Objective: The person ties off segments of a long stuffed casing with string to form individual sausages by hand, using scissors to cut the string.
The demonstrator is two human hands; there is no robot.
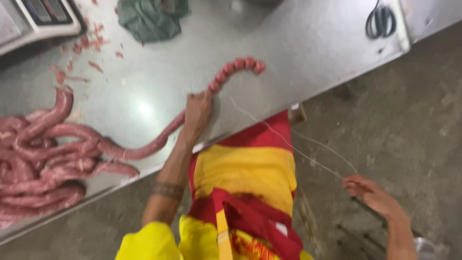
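Yellow-red apron nearest. Left hand clamps sausage on steel table, just behind tied links. Right hand, off the table, pinches string pulled taut. Risk: hard pull could snap string or split casing; loose coil may slide. No packages or labels; scale top left
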